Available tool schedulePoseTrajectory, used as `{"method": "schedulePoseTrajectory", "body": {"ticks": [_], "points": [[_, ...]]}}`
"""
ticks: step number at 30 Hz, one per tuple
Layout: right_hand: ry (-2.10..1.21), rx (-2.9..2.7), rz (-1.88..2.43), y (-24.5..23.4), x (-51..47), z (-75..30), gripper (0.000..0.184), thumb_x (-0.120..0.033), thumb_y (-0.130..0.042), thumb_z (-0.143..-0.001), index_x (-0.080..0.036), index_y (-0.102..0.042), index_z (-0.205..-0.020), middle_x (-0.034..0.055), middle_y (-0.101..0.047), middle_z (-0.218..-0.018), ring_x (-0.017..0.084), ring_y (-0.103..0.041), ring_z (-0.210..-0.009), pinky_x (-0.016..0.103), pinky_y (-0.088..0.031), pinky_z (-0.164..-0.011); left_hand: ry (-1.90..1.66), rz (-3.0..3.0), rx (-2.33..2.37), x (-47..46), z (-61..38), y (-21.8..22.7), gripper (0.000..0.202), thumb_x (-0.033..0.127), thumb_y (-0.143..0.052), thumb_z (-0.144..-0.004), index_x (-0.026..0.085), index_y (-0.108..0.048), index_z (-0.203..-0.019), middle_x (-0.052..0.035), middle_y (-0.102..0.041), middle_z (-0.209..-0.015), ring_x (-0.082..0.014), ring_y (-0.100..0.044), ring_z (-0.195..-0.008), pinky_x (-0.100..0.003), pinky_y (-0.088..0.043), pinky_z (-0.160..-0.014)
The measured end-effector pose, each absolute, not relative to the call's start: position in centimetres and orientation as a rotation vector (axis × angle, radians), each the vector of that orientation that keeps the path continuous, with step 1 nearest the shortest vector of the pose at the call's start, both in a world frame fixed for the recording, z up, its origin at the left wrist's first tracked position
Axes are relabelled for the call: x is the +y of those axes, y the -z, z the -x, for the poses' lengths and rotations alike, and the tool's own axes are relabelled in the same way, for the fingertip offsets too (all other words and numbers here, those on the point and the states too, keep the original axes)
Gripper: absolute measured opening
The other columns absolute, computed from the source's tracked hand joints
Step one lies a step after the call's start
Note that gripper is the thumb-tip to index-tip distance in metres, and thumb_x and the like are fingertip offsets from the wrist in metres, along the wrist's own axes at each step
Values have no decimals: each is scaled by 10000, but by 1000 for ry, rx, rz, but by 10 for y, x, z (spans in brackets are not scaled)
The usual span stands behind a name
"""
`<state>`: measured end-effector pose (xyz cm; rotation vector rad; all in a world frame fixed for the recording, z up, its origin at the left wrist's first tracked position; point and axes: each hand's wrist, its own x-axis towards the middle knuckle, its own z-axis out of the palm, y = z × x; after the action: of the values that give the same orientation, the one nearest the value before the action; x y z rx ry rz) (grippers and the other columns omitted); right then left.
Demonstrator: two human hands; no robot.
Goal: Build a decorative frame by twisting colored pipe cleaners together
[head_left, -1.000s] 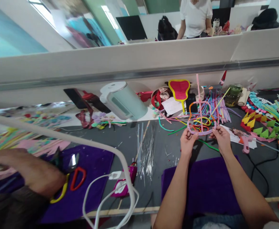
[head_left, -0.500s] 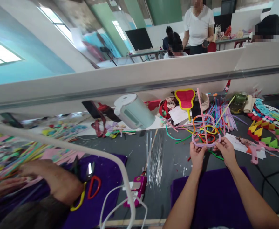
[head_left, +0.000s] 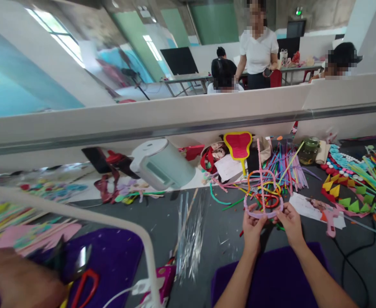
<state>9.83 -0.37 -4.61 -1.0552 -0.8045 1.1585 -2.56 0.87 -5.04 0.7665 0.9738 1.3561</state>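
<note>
Both my hands hold a lilac pipe-cleaner ring [head_left: 273,214] above the dark table. My left hand [head_left: 253,224] pinches its near left edge. My right hand [head_left: 290,221] grips its right edge with fingers closed. A pink pipe cleaner [head_left: 259,156] stands up from the ring's front, and a pinkish arch shows behind it. Beyond the ring lie orange, yellow and red loops; whether they touch it I cannot tell. To the right of my right hand, a pink glue gun [head_left: 330,220] rests on white paper [head_left: 300,204].
A purple cloth [head_left: 268,278] lies under my forearms. Pipe cleaners [head_left: 282,167], a jar [head_left: 309,150], a kettle [head_left: 164,164] and a red-yellow paddle [head_left: 238,147] line the back. Silver strips [head_left: 191,239], scissors [head_left: 87,284], a white curved pole [head_left: 123,220] and another person's arm [head_left: 17,278] are left.
The whole view has shifted, so the table items sit lower and further left. My hands keep hold of the lilac ring. The other person's arm has moved toward the lower left edge.
</note>
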Motion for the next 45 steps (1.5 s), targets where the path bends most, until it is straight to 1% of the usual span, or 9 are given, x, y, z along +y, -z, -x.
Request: {"method": "schedulePoseTrajectory", "body": {"ticks": [6,10,12,16,21,25,31,36,45], "points": [[-1160,-764,1013,50,-3,-95,219,-389,-656,-791,-210,-539,-839,-31,-565,-684,112,-553,-591,223,-509,-517,-1312,-790,963,2,29,45,539,319,-777,-650,210,-527,-1115,-5,-640,-805,-160,-651,-694,-277,-529,-627],[-1186,-756,978,49,-7,-96,221,-391,-651,-793,-211,-536,-847,-26,-586,-710,102,-551,-555,216,-494,-485,-1276,-851,957,-2,29,41,450,319,-760,-678,172,-550,-1048,-46,-661,-852,-168,-654,-721,-276,-533,-636],[-1186,-772,973,48,-9,-98,222,-386,-653,-791,-211,-529,-846,-29,-584,-703,95,-544,-529,211,-481,-470,-1273,-865,945,-4,27,40,403,310,-749,-694,168,-561,-1021,-54,-668,-873,-166,-653,-740,-273,-533,-649],[-1136,-803,973,48,-9,-105,205,-375,-637,-805,-212,-526,-860,-30,-575,-685,92,-541,-523,202,-463,-463,-1229,-886,918,-5,21,40,368,317,-756,-682,157,-592,-970,-49,-672,-854,-156,-651,-703,-263,-528,-633],[-1154,-841,1012,46,-9,-106,228,-391,-649,-791,-215,-538,-884,-36,-571,-672,94,-547,-508,207,-468,-454,-1217,-754,944,-7,18,40,360,358,-757,-676,144,-585,-910,-28,-664,-713,-148,-648,-620,-265,-530,-599],[-1156,-839,1020,45,-12,-105,256,-406,-668,-768,-216,-551,-894,-39,-570,-662,91,-533,-501,204,-466,-441,-1254,-705,922,-8,18,43,383,354,-780,-643,148,-582,-898,-22,-665,-723,-147,-657,-618,-264,-533,-589],[-1127,-854,1026,41,-13,-108,259,-395,-684,-752,-215,-565,-894,-48,-561,-636,89,-532,-498,198,-470,-437,-1261,-745,863,-5,18,44,350,329,-789,-637,140,-610,-871,-28,-667,-740,-142,-649,-609,-264,-535,-565],[-1082,-890,1013,42,-13,-111,249,-389,-686,-749,-213,-576,-886,-40,-587,-666,93,-546,-523,200,-473,-446,-1236,-719,769,-2,18,45,345,319,-800,-617,141,-615,-846,-27,-664,-745,-140,-645,-616,-266,-537,-566],[-1067,-901,1085,43,-16,-112,286,-454,-667,-745,-203,-586,-854,-34,-568,-607,112,-538,-508,219,-472,-441,-1199,-657,777,-3,19,45,380,321,-790,-624,145,-591,-895,-16,-657,-704,-125,-636,-581,-245,-527,-558]]}}
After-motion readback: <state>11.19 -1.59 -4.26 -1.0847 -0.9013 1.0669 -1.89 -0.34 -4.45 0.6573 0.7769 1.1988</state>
